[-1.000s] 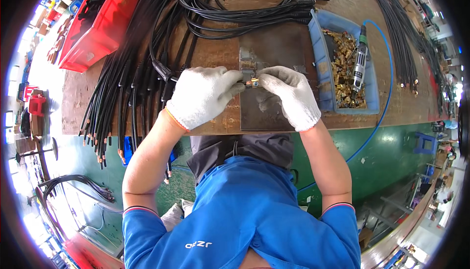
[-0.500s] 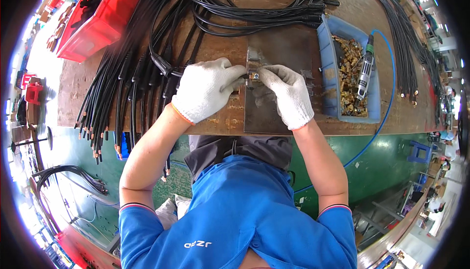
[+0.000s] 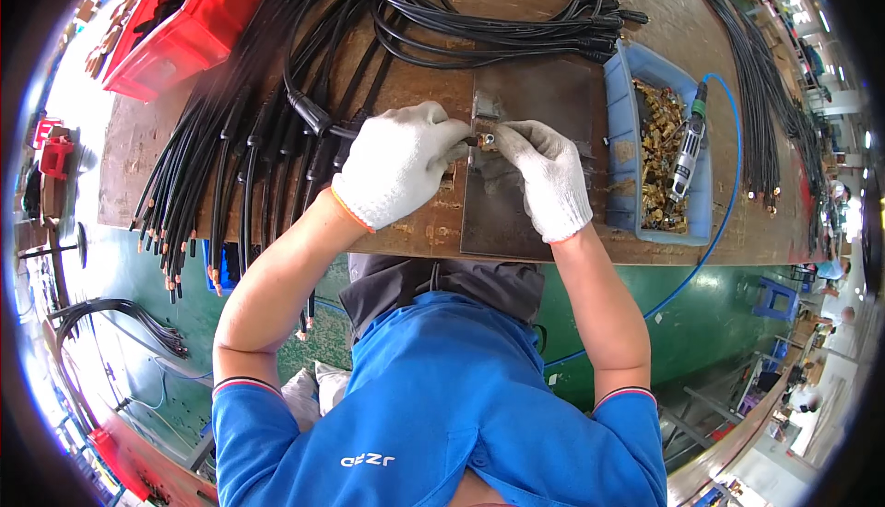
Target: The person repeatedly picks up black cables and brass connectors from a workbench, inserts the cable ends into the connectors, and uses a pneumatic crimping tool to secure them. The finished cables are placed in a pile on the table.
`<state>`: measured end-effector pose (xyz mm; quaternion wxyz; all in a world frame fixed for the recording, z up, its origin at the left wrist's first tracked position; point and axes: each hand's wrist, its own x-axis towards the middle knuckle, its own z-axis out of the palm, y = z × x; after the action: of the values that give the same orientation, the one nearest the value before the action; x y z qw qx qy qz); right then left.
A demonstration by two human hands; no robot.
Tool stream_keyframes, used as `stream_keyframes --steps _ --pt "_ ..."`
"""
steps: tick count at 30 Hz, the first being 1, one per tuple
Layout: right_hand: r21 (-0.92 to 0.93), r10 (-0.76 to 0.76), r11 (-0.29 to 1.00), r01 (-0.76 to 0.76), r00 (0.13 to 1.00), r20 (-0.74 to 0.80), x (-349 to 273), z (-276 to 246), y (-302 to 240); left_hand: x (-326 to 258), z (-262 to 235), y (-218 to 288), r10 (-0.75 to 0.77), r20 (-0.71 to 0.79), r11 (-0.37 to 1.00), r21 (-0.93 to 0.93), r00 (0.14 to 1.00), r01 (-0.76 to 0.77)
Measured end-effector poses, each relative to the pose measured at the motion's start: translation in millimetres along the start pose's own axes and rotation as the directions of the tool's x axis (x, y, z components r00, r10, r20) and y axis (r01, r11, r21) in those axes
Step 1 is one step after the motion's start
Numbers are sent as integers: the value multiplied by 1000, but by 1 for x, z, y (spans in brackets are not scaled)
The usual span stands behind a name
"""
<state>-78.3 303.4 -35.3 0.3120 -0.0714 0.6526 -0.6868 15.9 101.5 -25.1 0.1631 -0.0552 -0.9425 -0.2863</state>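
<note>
My left hand (image 3: 398, 164), in a white knitted glove, is closed round the end of a black cable (image 3: 343, 132). That cable runs left to a thick black connector (image 3: 310, 112). A small brass terminal (image 3: 487, 141) sits at the cable's tip, over the left edge of a dark metal plate (image 3: 516, 217). The gloved fingers of my right hand (image 3: 550, 180) pinch the terminal from the right. How far the cable reaches into the terminal is hidden by the fingers.
Right of the plate stands a blue bin (image 3: 624, 175) of brass terminals, with an air screwdriver (image 3: 688, 152) and its blue hose (image 3: 740, 157). Black cables (image 3: 235, 166) hang over the table's front edge at left. A red crate (image 3: 175, 51) stands far left; more cables (image 3: 498, 41) lie behind.
The view has shifted slightly. Both hands stay together at the terminal, with only small finger movements.
</note>
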Motion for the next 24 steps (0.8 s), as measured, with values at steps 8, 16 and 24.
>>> stream_keyframes --steps 8,16,24 --pt "-134 -150 980 144 988 -36 5 1 9 1 9 0 0 -69 999 -43 998 -3" --pt "-586 -449 711 388 892 46 35 -4 -7 19 4 -12 -25 -43 999 40 999 27" --pt "-766 -531 464 445 832 162 39 -3 -3 14 33 -30 -38 12 995 90 999 37"
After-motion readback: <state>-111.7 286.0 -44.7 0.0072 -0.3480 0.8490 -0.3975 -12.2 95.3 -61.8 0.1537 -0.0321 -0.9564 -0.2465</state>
